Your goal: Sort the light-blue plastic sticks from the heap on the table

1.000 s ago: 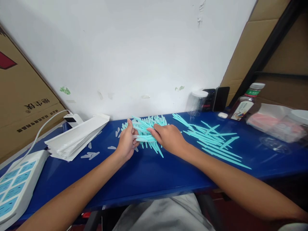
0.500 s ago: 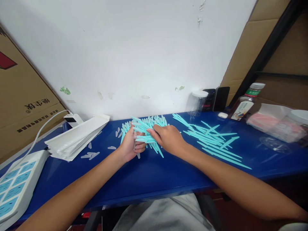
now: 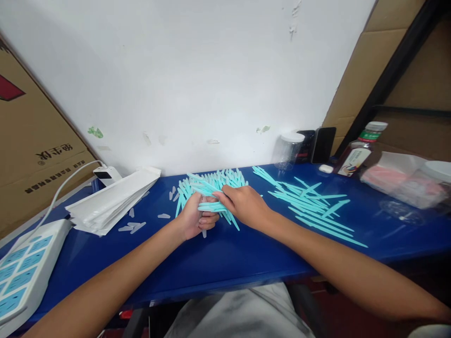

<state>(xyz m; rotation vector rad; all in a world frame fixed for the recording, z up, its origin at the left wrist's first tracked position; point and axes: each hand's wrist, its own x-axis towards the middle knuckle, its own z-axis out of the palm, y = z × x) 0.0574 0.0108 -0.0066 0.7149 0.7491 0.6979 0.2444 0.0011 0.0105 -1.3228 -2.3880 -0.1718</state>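
1. Left hand [image 3: 193,217] is clenching a bundle of teal sticks [image 3: 210,205], long axis running left-right.
2. Right hand [image 3: 243,205] is pinching the bundle's right end, above the table [image 3: 225,253].

I'm looking at a white wall [image 3: 197,70] (scuffed, flecked green) rising behind a blue table [image 3: 218,258]; cardboard boxes [image 3: 31,141] are leaning left, a dark shelf frame [image 3: 394,75] is standing right.
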